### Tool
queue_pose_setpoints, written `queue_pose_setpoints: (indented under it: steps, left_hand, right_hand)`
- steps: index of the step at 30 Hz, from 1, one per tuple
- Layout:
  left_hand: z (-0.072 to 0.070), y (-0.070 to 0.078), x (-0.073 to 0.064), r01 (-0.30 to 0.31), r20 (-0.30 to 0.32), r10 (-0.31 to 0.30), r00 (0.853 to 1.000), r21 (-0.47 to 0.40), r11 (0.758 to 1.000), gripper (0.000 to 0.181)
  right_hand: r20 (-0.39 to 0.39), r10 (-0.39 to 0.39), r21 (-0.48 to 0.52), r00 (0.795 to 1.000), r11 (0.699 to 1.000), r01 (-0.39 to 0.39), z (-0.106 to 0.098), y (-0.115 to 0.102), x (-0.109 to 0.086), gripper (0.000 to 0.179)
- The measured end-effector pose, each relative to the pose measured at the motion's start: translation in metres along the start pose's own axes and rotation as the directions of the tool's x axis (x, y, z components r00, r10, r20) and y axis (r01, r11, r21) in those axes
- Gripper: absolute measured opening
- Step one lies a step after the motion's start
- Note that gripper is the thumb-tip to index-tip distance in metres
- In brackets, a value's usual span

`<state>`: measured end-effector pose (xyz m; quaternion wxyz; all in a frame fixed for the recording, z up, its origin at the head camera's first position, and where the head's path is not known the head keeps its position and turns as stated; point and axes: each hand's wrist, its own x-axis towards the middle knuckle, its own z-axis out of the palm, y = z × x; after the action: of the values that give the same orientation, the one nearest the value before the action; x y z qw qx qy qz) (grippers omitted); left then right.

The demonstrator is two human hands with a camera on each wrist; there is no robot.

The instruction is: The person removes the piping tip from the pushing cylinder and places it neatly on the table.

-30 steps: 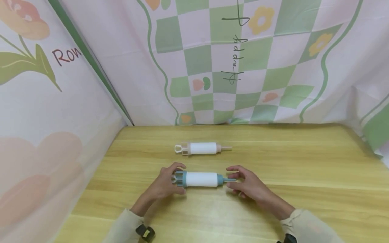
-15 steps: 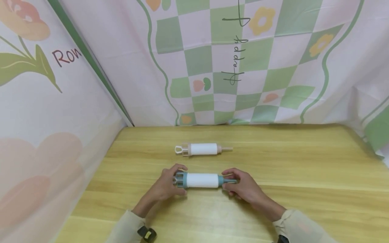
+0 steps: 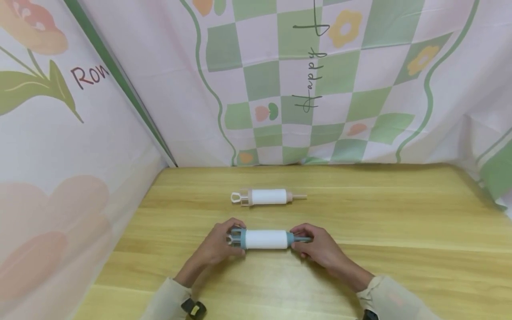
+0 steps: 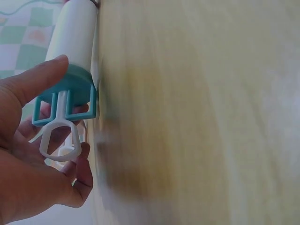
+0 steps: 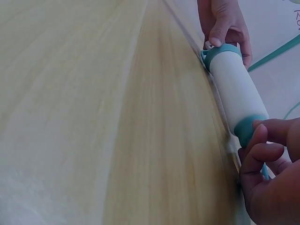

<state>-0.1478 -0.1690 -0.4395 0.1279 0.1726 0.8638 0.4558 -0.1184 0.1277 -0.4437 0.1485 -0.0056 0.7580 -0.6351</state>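
A large syringe-like tool (image 3: 267, 239) with a white barrel, teal ends and a white ring handle (image 4: 61, 140) lies crosswise between both hands. My left hand (image 3: 219, 243) grips its teal collar (image 4: 72, 84) at the ring-handle end, thumb on one side and fingers on the other. At the opposite end, my right hand (image 3: 320, 245) pinches the teal tip (image 5: 246, 129) between thumb and fingers, with the thin nozzle (image 3: 302, 239) running under the hand. In the right wrist view, the left hand (image 5: 227, 21) shows at the far end.
A smaller, similar syringe-like tool (image 3: 269, 196) with pink ends lies parallel behind on the wooden table (image 3: 400, 213). A patterned curtain (image 3: 312, 80) hangs along the table's back edge, and another printed cloth (image 3: 80, 146) rises at the left.
My right hand has moved left along the nozzle and closed onto the teal tip. The left hand has stayed at the collar, and the pink-ended tool has not moved.
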Motion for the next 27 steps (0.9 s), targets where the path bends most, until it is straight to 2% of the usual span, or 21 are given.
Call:
queue_pose_setpoints:
  steps: [5,13,22,27]
  left_hand:
    - [0.0,0.004,-0.002,0.002,-0.006,-0.002,1.0,-0.019,1.0,0.053]
    - [-0.003,0.011,-0.003,-0.022,-0.012,0.021,1.0,-0.123,0.992,0.055]
    - [-0.001,0.019,-0.001,-0.079,-0.051,0.069,0.996,-0.224,0.971,0.059]
    - [0.003,0.025,0.0,-0.103,-0.048,0.094,0.994,-0.269,0.958,0.06]
  right_hand:
    - [0.006,-0.011,-0.008,1.0,1.0,0.011,-0.006,-0.004,-0.003,0.037]
    - [0.033,-0.032,-0.018,0.999,0.999,0.032,-0.017,-0.015,-0.009,0.04]
    - [0.032,-0.066,-0.035,0.997,0.997,0.067,-0.029,-0.021,-0.016,0.039]
    - [0.011,-0.102,-0.067,0.995,0.992,0.102,-0.035,-0.025,-0.025,0.039]
